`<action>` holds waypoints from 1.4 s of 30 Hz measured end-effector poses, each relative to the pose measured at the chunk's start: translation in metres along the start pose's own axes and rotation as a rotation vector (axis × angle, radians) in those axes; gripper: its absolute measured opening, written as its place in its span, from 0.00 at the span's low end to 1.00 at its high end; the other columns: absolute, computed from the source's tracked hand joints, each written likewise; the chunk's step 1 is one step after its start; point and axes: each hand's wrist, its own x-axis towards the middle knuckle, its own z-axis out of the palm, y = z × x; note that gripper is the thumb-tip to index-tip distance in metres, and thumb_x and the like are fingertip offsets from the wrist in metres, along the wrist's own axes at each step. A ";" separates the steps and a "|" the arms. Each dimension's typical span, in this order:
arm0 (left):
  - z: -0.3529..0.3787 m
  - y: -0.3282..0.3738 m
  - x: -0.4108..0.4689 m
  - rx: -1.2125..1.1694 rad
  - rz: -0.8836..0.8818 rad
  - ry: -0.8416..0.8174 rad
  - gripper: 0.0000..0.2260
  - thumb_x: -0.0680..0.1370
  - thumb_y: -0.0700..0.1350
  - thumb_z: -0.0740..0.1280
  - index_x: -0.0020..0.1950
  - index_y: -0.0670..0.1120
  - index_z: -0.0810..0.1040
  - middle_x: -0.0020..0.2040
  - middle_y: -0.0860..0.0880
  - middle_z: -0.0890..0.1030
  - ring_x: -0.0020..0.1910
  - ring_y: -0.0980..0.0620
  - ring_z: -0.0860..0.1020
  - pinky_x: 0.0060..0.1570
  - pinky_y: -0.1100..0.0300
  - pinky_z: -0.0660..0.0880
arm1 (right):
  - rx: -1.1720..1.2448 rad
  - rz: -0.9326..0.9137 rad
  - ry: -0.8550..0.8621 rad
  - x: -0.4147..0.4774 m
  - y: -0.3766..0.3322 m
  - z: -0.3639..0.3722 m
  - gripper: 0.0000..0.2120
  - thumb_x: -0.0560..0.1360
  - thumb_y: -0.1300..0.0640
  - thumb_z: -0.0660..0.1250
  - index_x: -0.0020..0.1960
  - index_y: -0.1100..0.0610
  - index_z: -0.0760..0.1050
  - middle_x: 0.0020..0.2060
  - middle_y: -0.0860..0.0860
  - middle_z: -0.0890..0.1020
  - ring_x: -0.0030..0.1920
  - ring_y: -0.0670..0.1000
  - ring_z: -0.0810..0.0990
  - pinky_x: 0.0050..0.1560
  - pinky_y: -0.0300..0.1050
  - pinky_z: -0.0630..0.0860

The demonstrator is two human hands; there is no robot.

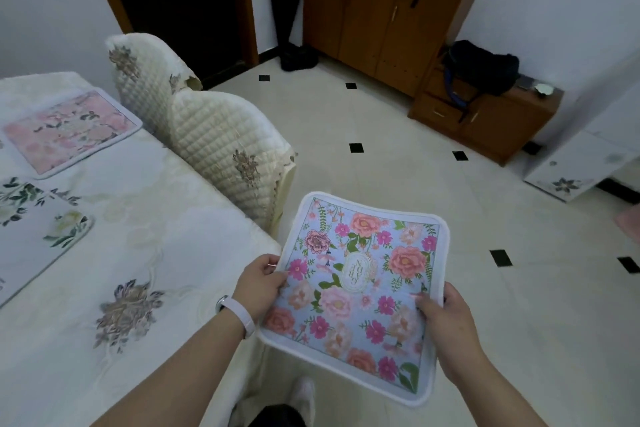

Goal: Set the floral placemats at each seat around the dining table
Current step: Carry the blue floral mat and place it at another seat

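Note:
I hold a blue floral placemat (360,291) with pink and orange flowers and a white border, flat in the air beside the table's corner, over the floor. My left hand (259,284) grips its left edge and my right hand (446,326) grips its right edge. The dining table (145,218) with a cream embroidered cloth lies to the left. On it rest a pink floral placemat (69,130) at the far side and a white placemat with green leaves (34,236) nearer the left edge.
Two chairs with quilted cream covers (221,149) stand pushed against the table's right side. A wooden wardrobe (381,10), a low cabinet with a dark bag (481,66), an umbrella (284,0) and a white cabinet (581,166) line the far walls. Tiled floor stretches to the right.

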 end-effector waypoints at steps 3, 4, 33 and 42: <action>0.005 0.016 0.024 -0.014 -0.009 0.036 0.05 0.76 0.38 0.65 0.48 0.44 0.79 0.40 0.44 0.86 0.40 0.40 0.84 0.43 0.46 0.82 | -0.008 -0.018 -0.021 0.026 -0.014 0.009 0.06 0.78 0.61 0.66 0.52 0.53 0.79 0.43 0.53 0.87 0.40 0.54 0.87 0.46 0.56 0.84; 0.006 0.022 0.030 -0.015 -0.014 0.048 0.05 0.77 0.38 0.65 0.49 0.45 0.79 0.41 0.44 0.86 0.39 0.41 0.84 0.44 0.46 0.82 | -0.016 -0.015 -0.034 0.035 -0.018 0.010 0.05 0.78 0.61 0.66 0.51 0.53 0.79 0.43 0.53 0.87 0.40 0.54 0.87 0.47 0.57 0.84; 0.048 0.058 -0.005 -0.373 -0.201 0.990 0.03 0.77 0.37 0.66 0.50 0.42 0.78 0.41 0.43 0.86 0.39 0.40 0.84 0.44 0.42 0.81 | -0.363 -0.233 -1.100 0.236 -0.173 0.137 0.07 0.79 0.60 0.65 0.51 0.49 0.78 0.44 0.50 0.87 0.42 0.50 0.87 0.47 0.55 0.84; 0.013 0.035 -0.002 -0.507 -0.236 1.134 0.04 0.78 0.36 0.65 0.50 0.42 0.78 0.41 0.41 0.85 0.37 0.41 0.84 0.36 0.51 0.80 | -0.434 -0.300 -1.236 0.210 -0.189 0.209 0.08 0.80 0.61 0.64 0.53 0.49 0.78 0.45 0.49 0.87 0.43 0.48 0.87 0.43 0.45 0.84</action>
